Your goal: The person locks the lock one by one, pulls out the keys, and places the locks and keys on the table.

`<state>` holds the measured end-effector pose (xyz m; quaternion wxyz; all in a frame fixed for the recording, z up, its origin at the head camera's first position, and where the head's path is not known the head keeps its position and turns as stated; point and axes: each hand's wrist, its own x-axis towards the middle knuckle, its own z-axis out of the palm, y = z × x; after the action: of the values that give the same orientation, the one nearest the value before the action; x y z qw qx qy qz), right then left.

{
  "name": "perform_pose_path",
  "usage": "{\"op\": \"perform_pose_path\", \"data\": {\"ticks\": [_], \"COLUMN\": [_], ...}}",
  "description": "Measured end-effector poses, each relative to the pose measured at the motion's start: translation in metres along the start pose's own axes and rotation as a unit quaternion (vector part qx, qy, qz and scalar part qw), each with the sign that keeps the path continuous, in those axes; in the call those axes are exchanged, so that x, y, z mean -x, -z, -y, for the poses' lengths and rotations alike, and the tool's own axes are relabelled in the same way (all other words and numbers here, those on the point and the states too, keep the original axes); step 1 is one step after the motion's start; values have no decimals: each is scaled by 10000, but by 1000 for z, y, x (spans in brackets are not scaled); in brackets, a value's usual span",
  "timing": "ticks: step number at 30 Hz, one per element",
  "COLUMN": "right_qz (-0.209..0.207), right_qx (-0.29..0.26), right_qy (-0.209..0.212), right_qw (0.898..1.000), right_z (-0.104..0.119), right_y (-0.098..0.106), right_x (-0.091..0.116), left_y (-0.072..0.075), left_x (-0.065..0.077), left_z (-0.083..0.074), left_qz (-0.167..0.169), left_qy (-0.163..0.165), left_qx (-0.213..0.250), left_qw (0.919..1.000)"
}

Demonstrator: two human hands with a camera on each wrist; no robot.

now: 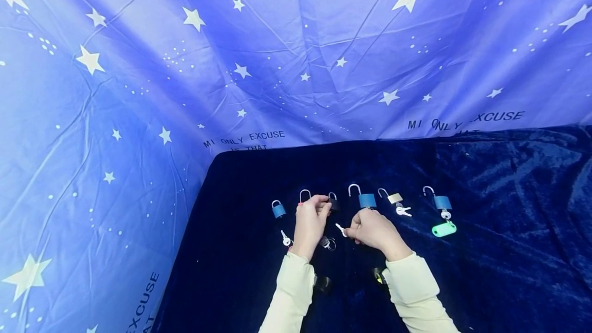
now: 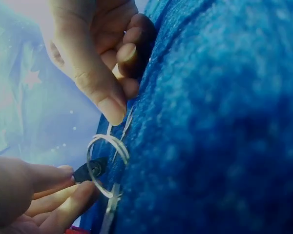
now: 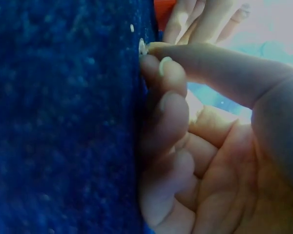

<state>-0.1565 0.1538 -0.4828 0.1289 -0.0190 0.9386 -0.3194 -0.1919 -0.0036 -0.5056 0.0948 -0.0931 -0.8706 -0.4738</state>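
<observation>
My left hand [image 1: 309,225] pinches a small black padlock [image 1: 334,203] between thumb and fingers; its silver shackle points away from me. In the left wrist view the keyhole end of this padlock [image 2: 95,169] faces the camera, behind a metal key ring [image 2: 94,163]. To the right, my right hand [image 1: 376,233] pinches a silver key [image 1: 340,228] just above the cloth, apart from the black padlock. The right wrist view shows the thumb and fingertips together on the key [image 3: 143,47]. Another padlock shackle [image 1: 304,194] rises behind the left hand, its body mostly hidden.
A blue padlock [image 1: 279,210] lies at the left, with a key [image 1: 285,239] below it. Keys on a ring [image 1: 328,243] lie between my wrists. Rightward are an opened blue padlock [image 1: 367,200], a brass one [image 1: 394,198] with keys, and another blue one [image 1: 442,202] with a green tag [image 1: 444,228].
</observation>
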Motion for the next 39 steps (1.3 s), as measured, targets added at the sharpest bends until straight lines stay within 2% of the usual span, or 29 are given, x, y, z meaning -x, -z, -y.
{"op": "perform_pose_path", "data": {"ticks": [8, 17, 23, 31, 39], "right_qz": [-320, -1108, -1467, -1379, -1375], "right_qx": [-369, -938, -1081, -1182, -1113], "right_qy": [288, 571, 368, 180, 70], "right_qw": [9984, 9878, 9826, 9832, 9842], "right_z": [-6, -18, -25, -34, -40], "right_y": [12, 28, 41, 50, 52], "right_x": [-1, -1, 2, 6, 5], "left_y": [8, 12, 12, 13, 10], "left_x": [-1, -2, -2, -1, -4], "left_z": [-2, -8, -12, -14, -26], "left_qz": [-141, -231, -217, 88, 671], "left_qy": [-47, -131, -263, -327, -284], "left_qx": [-677, -263, 21, 184, 252], "left_qw": [9976, 9993, 9994, 9993, 9970]}}
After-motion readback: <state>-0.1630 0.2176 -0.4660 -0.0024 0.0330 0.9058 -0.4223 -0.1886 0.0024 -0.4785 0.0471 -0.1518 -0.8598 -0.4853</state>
